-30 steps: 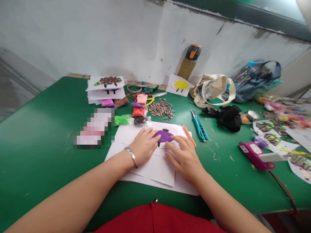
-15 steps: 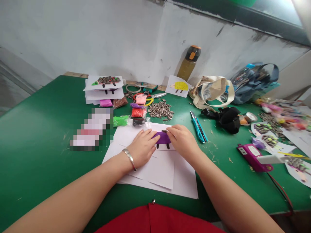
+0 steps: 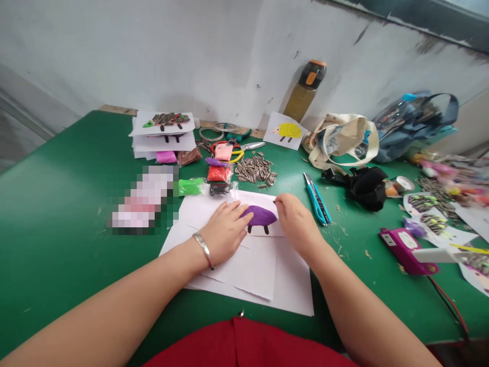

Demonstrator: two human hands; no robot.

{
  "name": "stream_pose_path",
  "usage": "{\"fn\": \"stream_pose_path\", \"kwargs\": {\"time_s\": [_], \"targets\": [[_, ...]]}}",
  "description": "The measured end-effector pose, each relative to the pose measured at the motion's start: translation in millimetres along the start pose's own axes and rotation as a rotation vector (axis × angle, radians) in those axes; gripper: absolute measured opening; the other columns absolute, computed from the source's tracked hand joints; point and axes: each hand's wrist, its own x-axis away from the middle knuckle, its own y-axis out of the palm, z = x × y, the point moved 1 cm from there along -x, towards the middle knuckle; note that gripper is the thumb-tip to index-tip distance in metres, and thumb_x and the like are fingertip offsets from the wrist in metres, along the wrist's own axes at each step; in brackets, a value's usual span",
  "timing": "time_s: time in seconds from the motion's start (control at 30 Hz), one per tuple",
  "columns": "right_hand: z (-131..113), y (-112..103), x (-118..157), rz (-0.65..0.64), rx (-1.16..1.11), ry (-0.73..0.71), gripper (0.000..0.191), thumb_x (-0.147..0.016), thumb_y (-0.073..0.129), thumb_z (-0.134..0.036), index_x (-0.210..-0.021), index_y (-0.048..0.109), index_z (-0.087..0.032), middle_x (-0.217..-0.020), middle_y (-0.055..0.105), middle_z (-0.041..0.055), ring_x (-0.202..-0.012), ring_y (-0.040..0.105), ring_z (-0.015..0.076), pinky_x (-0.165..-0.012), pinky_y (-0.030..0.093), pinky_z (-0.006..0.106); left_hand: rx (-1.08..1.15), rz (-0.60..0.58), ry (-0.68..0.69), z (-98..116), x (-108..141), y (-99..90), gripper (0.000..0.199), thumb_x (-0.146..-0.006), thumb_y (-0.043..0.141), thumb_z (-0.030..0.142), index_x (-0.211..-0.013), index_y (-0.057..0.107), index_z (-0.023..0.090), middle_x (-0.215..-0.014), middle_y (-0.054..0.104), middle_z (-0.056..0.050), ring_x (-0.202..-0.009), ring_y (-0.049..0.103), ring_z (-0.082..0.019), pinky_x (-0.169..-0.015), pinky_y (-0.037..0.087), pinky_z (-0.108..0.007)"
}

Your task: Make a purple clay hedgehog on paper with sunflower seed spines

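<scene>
My left hand (image 3: 226, 230) lies flat with fingers spread on the white paper (image 3: 255, 270), its fingertips at the left end of a purple clay body (image 3: 261, 215) with two black legs. At the right end of that shape, my right hand (image 3: 296, 220) is pinched together. A small dark tip, apparently a sunflower seed (image 3: 274, 202), shows at its fingertips. Beyond the paper lies a pile of sunflower seeds (image 3: 256, 169). Packets of green clay (image 3: 191, 186), red clay (image 3: 219, 174) and black clay (image 3: 219, 188) sit behind my left hand.
A blue cutter (image 3: 318, 200) lies right of the paper, near a black cloth item (image 3: 369, 187) and a magenta device (image 3: 408, 250). Behind stand a bottle (image 3: 301, 97), a yellow hedgehog card (image 3: 286, 131) and a cream bag (image 3: 344, 137). Stacked cards (image 3: 164, 145) sit at back left.
My right hand has moved slightly right, off the purple body, uncovering its right end. The seed held at its top edge has come away with the fingers. The view has shifted slightly.
</scene>
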Motion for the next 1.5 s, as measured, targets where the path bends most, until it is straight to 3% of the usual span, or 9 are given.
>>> {"fn": "stream_pose_path", "kwargs": {"time_s": [0.13,0.23,0.33,0.63,0.87,1.03,1.5], "targets": [[0,-13,30,0.017,-0.118,-0.018,0.019,-0.097,0.041,-0.025,-0.090,0.059,-0.023,-0.084,0.068,0.0041,-0.087,0.067,0.0232,-0.076,0.046,0.030,0.003,-0.023,-0.012,0,0,0.2,0.042,-0.094,0.043,0.022,-0.133,0.055,0.012,-0.142,0.050,-0.016,-0.132,0.041,-0.034,-0.111,0.030,-0.058],[-2,-12,50,0.038,-0.133,-0.077,0.016,-0.092,0.046,-0.022,-0.094,0.061,-0.023,-0.077,0.069,0.0016,-0.064,0.065,0.0183,-0.062,0.046,0.027,-0.001,-0.029,-0.014,-1,0,0.5,0.043,-0.095,0.042,0.026,-0.134,0.054,0.013,-0.143,0.049,-0.016,-0.133,0.040,-0.034,-0.111,0.029,-0.057],[-5,-6,58,0.068,-0.107,-0.077,0.016,-0.092,0.047,-0.020,-0.095,0.062,-0.022,-0.082,0.071,0.0026,-0.061,0.063,0.0158,-0.059,0.045,0.026,0.006,-0.022,-0.011,-1,0,-0.1,0.045,-0.094,0.046,0.031,-0.136,0.052,0.014,-0.142,0.050,-0.015,-0.134,0.039,-0.035,-0.112,0.029,-0.056],[-14,7,59,0.057,0.014,-0.146,0.019,-0.097,0.044,-0.019,-0.087,0.060,-0.019,-0.079,0.066,0.0045,-0.072,0.063,0.0176,-0.063,0.039,0.028,-0.007,-0.059,-0.004,2,3,-0.5,0.059,-0.089,0.058,0.050,-0.140,0.050,0.021,-0.148,0.042,-0.016,-0.136,0.035,-0.038,-0.112,0.023,-0.060],[-18,9,60,0.019,-0.026,-0.190,0.021,-0.097,0.041,-0.019,-0.084,0.057,-0.019,-0.073,0.060,0.0028,-0.068,0.058,0.0169,-0.063,0.040,0.028,0.000,-0.073,-0.020,5,2,-0.9,0.059,-0.088,0.060,0.050,-0.138,0.052,0.021,-0.148,0.042,-0.018,-0.137,0.034,-0.041,-0.112,0.022,-0.062],[-14,9,59,0.077,-0.084,-0.145,0.017,-0.097,0.043,-0.019,-0.089,0.058,-0.019,-0.079,0.065,0.0037,-0.071,0.061,0.0167,-0.065,0.043,0.028,-0.003,-0.083,-0.031,5,2,-1.0,0.060,-0.087,0.061,0.050,-0.139,0.052,0.022,-0.149,0.041,-0.018,-0.138,0.034,-0.041,-0.112,0.023,-0.062],[-15,10,57,0.034,-0.074,-0.175,0.018,-0.097,0.042,-0.019,-0.089,0.059,-0.019,-0.082,0.066,0.0053,-0.075,0.063,0.0182,-0.067,0.045,0.029,-0.017,-0.069,-0.027,5,3,1.1,0.060,-0.088,0.059,0.051,-0.139,0.052,0.022,-0.150,0.040,-0.019,-0.138,0.033,-0.040,-0.113,0.022,-0.061]]}}
